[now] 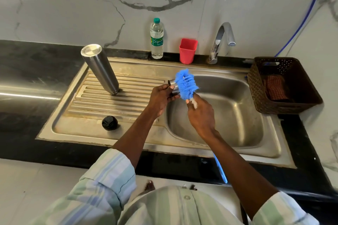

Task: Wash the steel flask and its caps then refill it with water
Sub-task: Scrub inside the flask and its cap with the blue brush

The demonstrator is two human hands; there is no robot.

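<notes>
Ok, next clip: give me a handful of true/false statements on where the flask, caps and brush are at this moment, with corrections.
1. The steel flask stands upside down on the ribbed drainboard. True.
2. The right hand holds the blue bottle brush. True.
3. The black cap lies inside the sink basin. False: it sits on the drainboard, left of the basin.
4. The left hand is empty. False: its fingers hold a small steel cap against the brush.
5. Water is running from the tap. False: no stream is visible.
</notes>
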